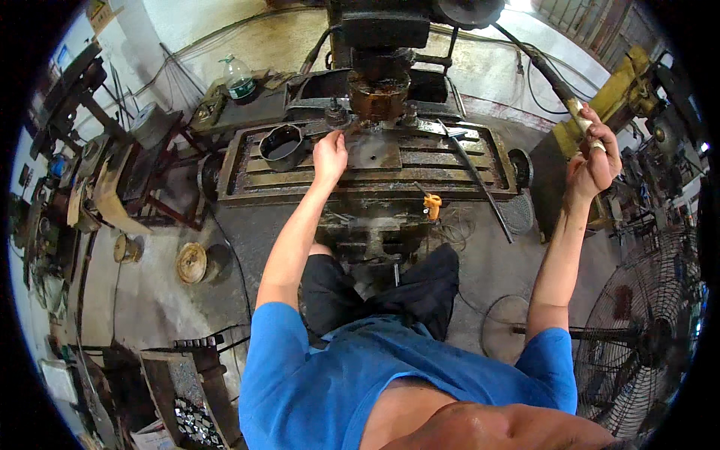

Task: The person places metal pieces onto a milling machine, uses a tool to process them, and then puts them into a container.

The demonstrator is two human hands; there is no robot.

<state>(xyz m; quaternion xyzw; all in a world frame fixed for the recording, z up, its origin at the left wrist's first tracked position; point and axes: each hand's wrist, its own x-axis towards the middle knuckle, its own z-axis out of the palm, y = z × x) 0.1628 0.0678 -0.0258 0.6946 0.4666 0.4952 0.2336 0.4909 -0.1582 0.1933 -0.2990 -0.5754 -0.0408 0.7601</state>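
My right hand [595,157] is raised at the right, its fingers wrapped round the pale, taped grip of a long lever [553,81]. That lever slopes up and left to the head of a milling or drilling machine [379,37]. Over the slotted machine table [259,180] my left hand [330,157] is closed, fingertips together close to the spindle [379,96]. Whatever it may pinch is too small to make out. Just left of that hand, a cut-open pot [283,163] of dark liquid stands on the table. Metal chips lie scattered in the slots.
A long metal bar [478,182] leans across the table's right part, reaching past its front edge. An orange-yellow tool or switch [432,204] sits at the front edge. A large fan [645,330] stands at right. Left are a green-labelled bottle [240,82] and a bin of metal pieces [196,424].
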